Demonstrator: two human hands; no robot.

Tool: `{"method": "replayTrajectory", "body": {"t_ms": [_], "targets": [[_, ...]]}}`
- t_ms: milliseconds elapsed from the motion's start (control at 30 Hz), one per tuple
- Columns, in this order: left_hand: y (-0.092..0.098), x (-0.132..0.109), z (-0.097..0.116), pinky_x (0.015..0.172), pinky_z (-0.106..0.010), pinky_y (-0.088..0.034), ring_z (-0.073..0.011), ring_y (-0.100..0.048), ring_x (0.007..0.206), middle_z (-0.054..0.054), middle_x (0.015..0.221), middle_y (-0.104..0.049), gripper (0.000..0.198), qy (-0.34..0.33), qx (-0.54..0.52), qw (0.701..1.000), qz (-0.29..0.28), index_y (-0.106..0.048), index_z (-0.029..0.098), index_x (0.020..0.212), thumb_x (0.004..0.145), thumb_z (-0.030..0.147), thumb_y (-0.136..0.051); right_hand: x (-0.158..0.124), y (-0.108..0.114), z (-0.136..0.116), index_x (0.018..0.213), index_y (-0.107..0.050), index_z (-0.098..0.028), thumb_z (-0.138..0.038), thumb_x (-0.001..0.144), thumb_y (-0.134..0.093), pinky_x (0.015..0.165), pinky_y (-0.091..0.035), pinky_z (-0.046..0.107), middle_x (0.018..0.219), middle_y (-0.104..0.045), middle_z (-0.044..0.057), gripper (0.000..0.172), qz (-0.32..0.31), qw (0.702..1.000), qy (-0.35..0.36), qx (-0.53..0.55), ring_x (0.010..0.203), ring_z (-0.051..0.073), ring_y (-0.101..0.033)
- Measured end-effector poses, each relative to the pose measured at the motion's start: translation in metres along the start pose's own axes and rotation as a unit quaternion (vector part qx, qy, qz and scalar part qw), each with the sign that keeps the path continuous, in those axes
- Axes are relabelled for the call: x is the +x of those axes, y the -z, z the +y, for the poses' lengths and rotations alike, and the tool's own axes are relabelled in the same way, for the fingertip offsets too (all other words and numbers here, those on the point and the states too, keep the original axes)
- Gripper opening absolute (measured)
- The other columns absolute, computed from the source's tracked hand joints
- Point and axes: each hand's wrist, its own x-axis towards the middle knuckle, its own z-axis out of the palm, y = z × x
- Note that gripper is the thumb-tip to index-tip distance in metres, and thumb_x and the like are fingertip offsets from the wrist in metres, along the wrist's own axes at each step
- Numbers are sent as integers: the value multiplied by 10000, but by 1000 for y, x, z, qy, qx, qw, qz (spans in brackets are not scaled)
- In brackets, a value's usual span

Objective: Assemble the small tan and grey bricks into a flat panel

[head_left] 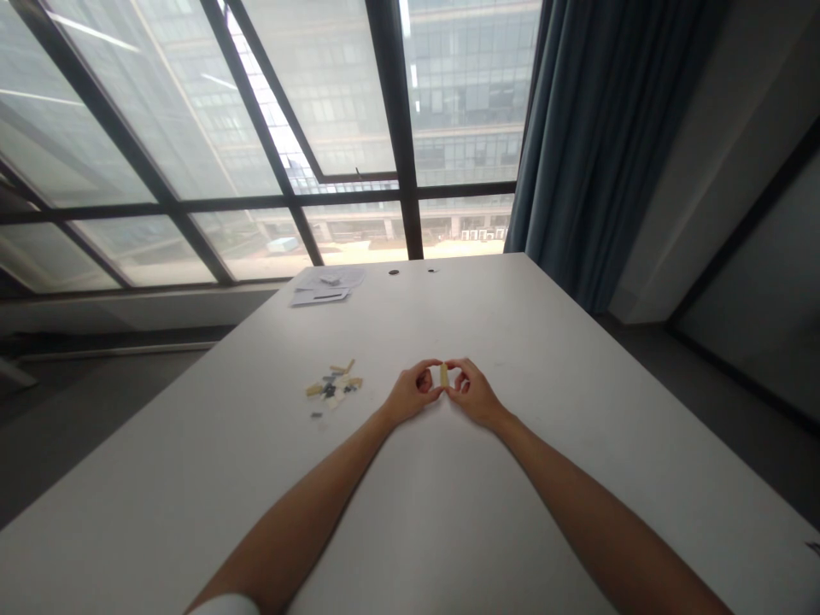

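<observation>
Between my two hands is a small yellowish-tan block (pixel 444 375), long and narrow, which looks like a toy building brick. My left hand (pixel 413 393) pinches it from the left with thumb and fingers. From the right, my right hand (pixel 472 393) grips the same piece, thumb low and fingers high. Both hands are over the middle of the white table (pixel 423 512). Left of them lies a loose pile of small pieces (pixel 336 384) in tan, white, grey and dark tones; their exact shapes are too small to tell.
One grey piece (pixel 316 415) lies apart, just in front of the pile. Papers (pixel 324 288) rest at the table's far left corner. Two small dark round items, one a disc (pixel 394 272), are near the far edge. Windows and a blue curtain (pixel 576 154) stand beyond.
</observation>
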Motion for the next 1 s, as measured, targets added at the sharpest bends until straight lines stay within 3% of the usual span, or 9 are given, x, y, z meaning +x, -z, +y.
{"method": "replayTrajectory", "body": {"t_ms": [1000], "targets": [[-1, 0, -3, 558, -204, -304, -73, -363, 544, 94, 600, -425, 533, 3, -13, 1000, 3, -610, 149, 1268, 777, 318, -731, 0, 0, 4, 1205, -604, -239, -155, 757, -652, 558, -452, 214, 1147, -608, 44, 458, 3, 1000, -3, 4, 681, 89, -529]]}}
